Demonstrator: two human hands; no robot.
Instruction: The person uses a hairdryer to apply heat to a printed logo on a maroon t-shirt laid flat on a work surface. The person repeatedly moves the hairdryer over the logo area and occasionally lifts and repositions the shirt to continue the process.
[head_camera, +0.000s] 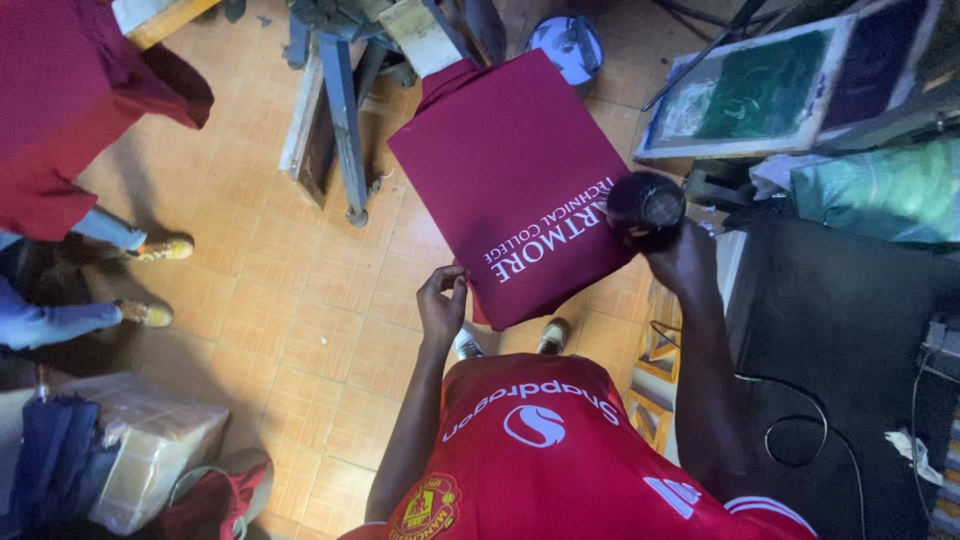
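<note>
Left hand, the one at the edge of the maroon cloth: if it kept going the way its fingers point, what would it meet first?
The left hand already pinches the near edge of the maroon cloth, so it would probably slide straight onto that cloth's printed white lettering; depth is unclear.

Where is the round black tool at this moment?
In the head view it is right of centre, in the right hand: the black tool sits over the right edge of the maroon shirt.
</note>
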